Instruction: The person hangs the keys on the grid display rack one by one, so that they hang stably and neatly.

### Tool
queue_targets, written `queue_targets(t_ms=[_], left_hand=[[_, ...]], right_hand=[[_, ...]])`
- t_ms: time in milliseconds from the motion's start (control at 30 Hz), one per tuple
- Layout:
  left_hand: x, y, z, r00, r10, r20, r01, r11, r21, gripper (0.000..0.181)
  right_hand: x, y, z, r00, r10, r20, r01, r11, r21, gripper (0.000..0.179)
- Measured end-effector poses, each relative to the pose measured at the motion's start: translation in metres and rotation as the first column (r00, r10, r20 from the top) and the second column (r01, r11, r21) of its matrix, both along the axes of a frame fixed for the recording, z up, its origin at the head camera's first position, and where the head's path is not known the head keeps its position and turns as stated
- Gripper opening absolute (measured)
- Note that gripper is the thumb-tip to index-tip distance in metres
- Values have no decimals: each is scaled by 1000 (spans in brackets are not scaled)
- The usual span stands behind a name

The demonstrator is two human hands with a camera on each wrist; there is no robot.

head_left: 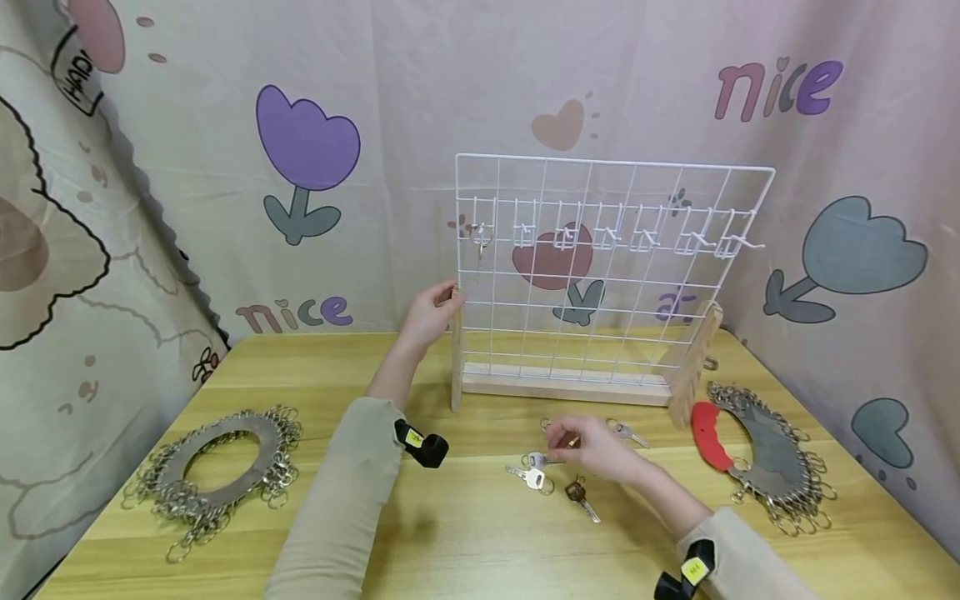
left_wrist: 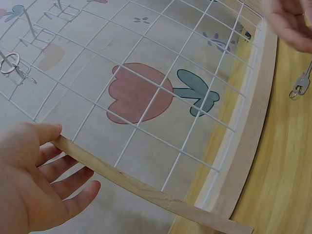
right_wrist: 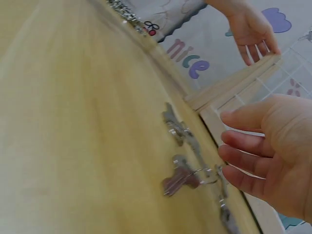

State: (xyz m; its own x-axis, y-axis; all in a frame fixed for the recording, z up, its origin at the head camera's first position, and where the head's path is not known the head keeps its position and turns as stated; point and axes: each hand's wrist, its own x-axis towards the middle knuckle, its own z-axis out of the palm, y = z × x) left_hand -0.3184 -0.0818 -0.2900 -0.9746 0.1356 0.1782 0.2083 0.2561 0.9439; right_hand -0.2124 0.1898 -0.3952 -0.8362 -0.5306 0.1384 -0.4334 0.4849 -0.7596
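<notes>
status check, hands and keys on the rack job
Left hand steadying rack post, fingers open. Right hand reaching at loose keys, grip unclear. Nothing blocking.

rack (head_left: 600,275): 1 | ring boards (head_left: 217,462): 2 | loose keys (head_left: 534,477): perhaps 5 | hands (head_left: 431,312): 2

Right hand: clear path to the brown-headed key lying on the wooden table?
Probably yes. The right hand hovers over the loose keys, and the brown-headed key lies just nearer the person on the wooden table, uncovered, with nothing between them.
</notes>
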Motion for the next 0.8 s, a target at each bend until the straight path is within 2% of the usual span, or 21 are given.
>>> queue_targets(t_ms=[167,267,600,800], left_hand=[[0,0,0,1000,-7,1,7,1000,9,51],[0,0,1,1000,-12,-3,13,1000,16,51],[1,0,1,1000,-5,3,5,1000,16,51],[0,0,1,1000,-11,10,11,1000,19,52]], right_hand=[[13,3,-7,997,26,74,-26,1000,-1,12],[16,4,-10,996,43,82,-42,999,-5,11],[21,1,-18,990,136,-39,-134,989,60,14],[23,-3,-22,988,114,-100,-102,988,117,12]])
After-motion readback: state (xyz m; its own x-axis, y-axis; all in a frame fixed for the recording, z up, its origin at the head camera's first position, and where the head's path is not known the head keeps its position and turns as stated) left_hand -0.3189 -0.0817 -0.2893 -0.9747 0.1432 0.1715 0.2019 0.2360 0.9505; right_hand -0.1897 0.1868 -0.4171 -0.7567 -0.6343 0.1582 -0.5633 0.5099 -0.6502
